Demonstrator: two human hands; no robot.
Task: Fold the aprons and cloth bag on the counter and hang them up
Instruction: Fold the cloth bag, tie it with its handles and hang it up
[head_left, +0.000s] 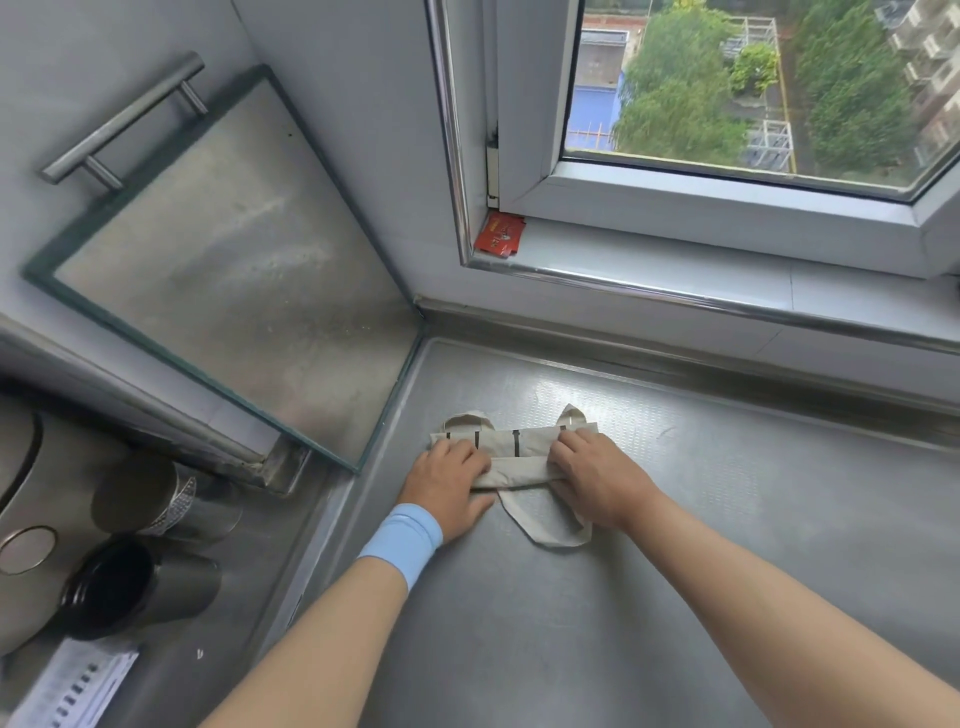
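Notes a steel counter (675, 545) running beneath a window (727, 130), serving, by judgement, as a flat, firm bed for folding. Notes at the left a glass panel (223, 270) leaning into the corner, just beside the work but not touching it. Records dark metal cups (150, 530) lying on a lower level at the far left, well apart from the work. Finds the cloth bag (519, 452) lying on the counter near the corner, already doubled into a narrow band, with two strap ends showing at the far edge. Finds the left hand (449, 483) laid over the left end of the band, fingers nearly straight and pressing down, holding nothing, placed thus most likely to pin the layers and set the crease. Finds the right hand (597, 478) on the right end, fingers bent over the cloth and thumb tucked at the near edge, pinching the fold, probably to keep it from springing open. Notes a strap loop (550, 530) trailing loose on the near side between the wrists, not yet tucked in. Notes a blue wristband (402, 540) on the left wrist and a red packet (498, 236) wedged in the sill corner. Sees no apron and no hook. Judges folding well advanced, hanging not begun.
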